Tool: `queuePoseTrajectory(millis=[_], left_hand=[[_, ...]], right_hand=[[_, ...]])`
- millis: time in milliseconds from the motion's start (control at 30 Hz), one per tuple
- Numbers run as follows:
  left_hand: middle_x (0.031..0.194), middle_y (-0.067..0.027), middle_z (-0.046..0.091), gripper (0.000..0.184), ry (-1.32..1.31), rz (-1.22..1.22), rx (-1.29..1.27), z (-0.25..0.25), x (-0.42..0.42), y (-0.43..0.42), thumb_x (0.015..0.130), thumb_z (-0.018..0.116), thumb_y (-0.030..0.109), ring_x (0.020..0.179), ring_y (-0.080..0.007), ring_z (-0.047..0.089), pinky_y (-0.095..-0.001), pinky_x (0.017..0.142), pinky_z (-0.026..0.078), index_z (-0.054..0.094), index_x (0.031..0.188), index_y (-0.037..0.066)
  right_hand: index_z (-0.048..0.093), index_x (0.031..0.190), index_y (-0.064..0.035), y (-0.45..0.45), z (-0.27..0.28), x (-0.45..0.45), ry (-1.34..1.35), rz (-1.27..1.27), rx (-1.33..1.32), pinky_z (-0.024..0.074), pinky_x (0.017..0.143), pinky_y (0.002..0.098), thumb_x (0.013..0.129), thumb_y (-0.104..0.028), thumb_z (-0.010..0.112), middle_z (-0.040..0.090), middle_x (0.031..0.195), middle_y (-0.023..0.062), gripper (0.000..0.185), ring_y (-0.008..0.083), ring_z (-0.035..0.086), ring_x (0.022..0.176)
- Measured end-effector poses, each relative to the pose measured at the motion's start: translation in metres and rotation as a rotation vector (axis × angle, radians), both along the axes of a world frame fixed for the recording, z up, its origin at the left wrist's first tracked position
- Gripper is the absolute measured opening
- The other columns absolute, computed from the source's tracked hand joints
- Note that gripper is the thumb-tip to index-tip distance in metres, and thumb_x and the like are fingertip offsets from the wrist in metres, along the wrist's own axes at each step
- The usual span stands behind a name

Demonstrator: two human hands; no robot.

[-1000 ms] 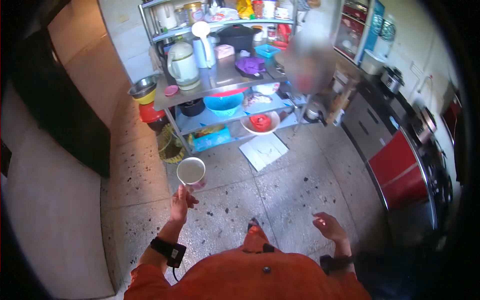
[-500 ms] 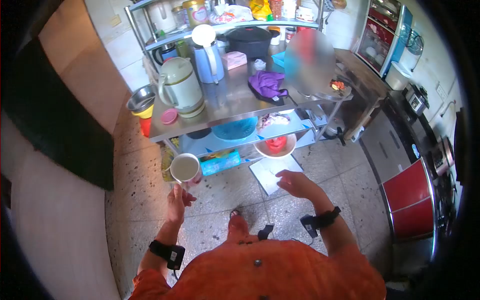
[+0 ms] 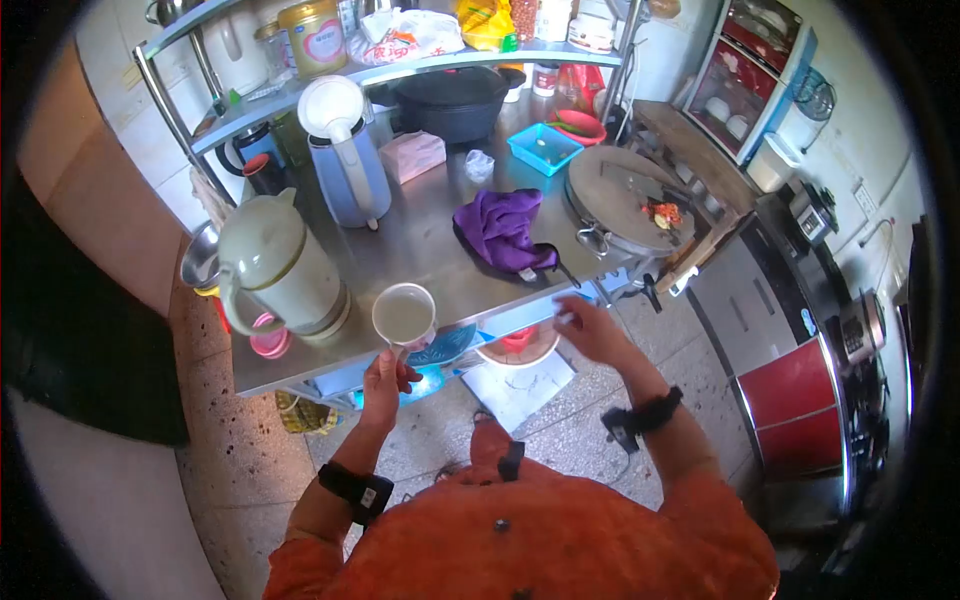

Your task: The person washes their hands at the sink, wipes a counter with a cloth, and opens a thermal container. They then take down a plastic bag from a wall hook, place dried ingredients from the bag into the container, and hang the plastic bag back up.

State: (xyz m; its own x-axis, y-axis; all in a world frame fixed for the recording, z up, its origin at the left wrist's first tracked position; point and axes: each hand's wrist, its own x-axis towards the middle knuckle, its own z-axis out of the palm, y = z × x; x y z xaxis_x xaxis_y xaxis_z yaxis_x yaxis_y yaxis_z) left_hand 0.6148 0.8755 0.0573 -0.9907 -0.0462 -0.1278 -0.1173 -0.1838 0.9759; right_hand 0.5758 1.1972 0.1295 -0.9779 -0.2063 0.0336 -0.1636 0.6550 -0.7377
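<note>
My left hand [image 3: 385, 383] is closed round the handle of a pale mug [image 3: 405, 318], held upright at the front edge of the metal table [image 3: 415, 265]. Pale liquid seems to be in the mug. My right hand [image 3: 592, 330] hangs in front of the table's right part, its fingers loosely bent and apart, with nothing plainly held. Nearest to it on the table lie a purple cloth [image 3: 503, 230] and a round chopping board [image 3: 620, 195] with chopped red bits. Left of the mug stands a pale green thermos jug [image 3: 283, 265].
A blue kettle [image 3: 345, 180] with its lid up, a pink tissue box [image 3: 413, 157], a black pot [image 3: 450, 105] and a turquoise basket [image 3: 545, 148] stand farther back. Pink lids [image 3: 270, 338] lie by the jug. Below are a basin [image 3: 535, 348] and a white board [image 3: 520, 392] on the floor.
I have come closer to the table. The mug in my left hand has moved from beyond the table's left front to its front edge. The blurred patch over the chopping board is gone.
</note>
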Motion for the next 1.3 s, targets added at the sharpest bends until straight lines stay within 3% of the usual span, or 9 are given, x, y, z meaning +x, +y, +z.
queuePoseTrajectory(millis=[100, 200, 267, 300, 533, 967, 1100, 1200, 1300], left_hand=[[0.062, -0.0075, 0.053, 0.045, -0.058, 0.057, -0.002, 0.006, -0.017, 0.009, 0.087, 0.035, 0.047, 0.061, -0.0179, 0.057, -0.0267, 0.05, 0.039, 0.043, 0.064, 0.008], [0.061, -0.0078, 0.052, 0.046, -0.119, 0.109, 0.004, 0.017, -0.021, 0.007, 0.087, 0.035, 0.047, 0.061, -0.0181, 0.056, -0.0268, 0.05, 0.039, 0.042, 0.063, 0.008], [0.067, -0.0072, 0.054, 0.042, -0.106, 0.016, -0.047, 0.019, -0.014, -0.004, 0.089, 0.035, 0.042, 0.063, -0.015, 0.056, -0.0238, 0.05, 0.039, 0.045, 0.07, 0.006], [0.067, -0.0084, 0.054, 0.044, -0.103, -0.002, -0.043, 0.021, -0.008, -0.008, 0.089, 0.033, 0.042, 0.063, -0.0147, 0.054, -0.0247, 0.052, 0.039, 0.045, 0.068, 0.005], [0.069, -0.0105, 0.055, 0.048, -0.187, 0.08, -0.139, 0.046, 0.031, -0.028, 0.09, 0.029, 0.042, 0.062, -0.0152, 0.052, -0.0264, 0.058, 0.041, 0.047, 0.068, 0.004], [0.07, -0.0071, 0.056, 0.048, -0.17, 0.207, -0.076, 0.039, 0.07, -0.054, 0.088, 0.032, 0.045, 0.064, -0.0139, 0.055, -0.0247, 0.055, 0.041, 0.053, 0.083, 0.002], [0.07, -0.0076, 0.056, 0.048, -0.198, 0.236, -0.047, 0.04, 0.078, -0.055, 0.088, 0.032, 0.045, 0.063, -0.0135, 0.054, -0.0247, 0.055, 0.041, 0.053, 0.083, 0.002], [0.07, -0.0078, 0.056, 0.049, -0.218, 0.242, -0.128, 0.044, 0.082, -0.054, 0.088, 0.033, 0.046, 0.063, -0.0135, 0.053, -0.0249, 0.055, 0.041, 0.053, 0.082, 0.002], [0.07, -0.0078, 0.057, 0.051, -0.193, 0.24, -0.156, 0.043, 0.087, -0.053, 0.088, 0.031, 0.048, 0.063, -0.0136, 0.055, -0.0253, 0.055, 0.041, 0.052, 0.077, 0.002]], right_hand=[[0.039, 0.116, 0.0035, 0.006, -0.014, -0.103, -0.028, -0.03, -0.102, 0.0448, 0.076, 0.0338, 0.076, -0.028, 0.06, 0.055, 0.1, 0.0208, 0.055, 0.0265, 0.055, 0.093], [0.035, 0.123, 0.0025, -0.015, -0.054, -0.201, -0.103, -0.131, -0.023, 0.0426, 0.072, 0.0267, 0.074, -0.035, 0.063, 0.054, 0.093, 0.0113, 0.068, 0.0166, 0.052, 0.086], [0.031, 0.125, 0.0014, -0.042, -0.091, -0.244, -0.027, -0.185, 0.064, 0.032, 0.093, 0.0413, 0.07, -0.061, 0.05, 0.038, 0.124, 0.0258, 0.086, 0.0377, 0.039, 0.114], [0.031, 0.126, -0.0002, -0.059, -0.089, -0.246, -0.043, -0.219, 0.187, 0.0251, 0.097, 0.0451, 0.068, -0.063, 0.05, 0.029, 0.131, 0.0225, 0.087, 0.0378, 0.028, 0.12], [0.043, 0.116, -0.0002, -0.155, -0.109, -0.212, 0.36, 0.132, 0.38, 0.0158, 0.099, 0.0504, 0.072, -0.047, 0.05, 0.035, 0.128, 0.0173, 0.064, 0.0355, 0.025, 0.122], [0.057, 0.084, 0.0003, -0.213, -0.099, -0.195, 0.527, 0.397, -0.006, 0.0342, 0.085, 0.0453, 0.068, -0.032, 0.054, 0.057, 0.086, 0.0187, 0.036, 0.0349, 0.052, 0.086], [0.058, 0.09, -0.0031, -0.237, -0.065, -0.211, 0.204, 0.354, -0.055, 0.0342, 0.086, 0.044, 0.069, -0.032, 0.055, 0.058, 0.087, 0.0176, 0.036, 0.0357, 0.052, 0.086], [0.058, 0.098, -0.0093, -0.283, -0.07, -0.217, 0.305, 0.435, 0.059, 0.0326, 0.089, 0.0424, 0.069, -0.032, 0.056, 0.057, 0.097, 0.0143, 0.037, 0.0318, 0.049, 0.096], [0.055, 0.102, -0.0138, -0.299, -0.109, -0.213, 0.766, 0.421, 0.144, 0.0315, 0.089, 0.0436, 0.069, -0.032, 0.056, 0.055, 0.102, 0.0106, 0.038, 0.0281, 0.046, 0.103]])
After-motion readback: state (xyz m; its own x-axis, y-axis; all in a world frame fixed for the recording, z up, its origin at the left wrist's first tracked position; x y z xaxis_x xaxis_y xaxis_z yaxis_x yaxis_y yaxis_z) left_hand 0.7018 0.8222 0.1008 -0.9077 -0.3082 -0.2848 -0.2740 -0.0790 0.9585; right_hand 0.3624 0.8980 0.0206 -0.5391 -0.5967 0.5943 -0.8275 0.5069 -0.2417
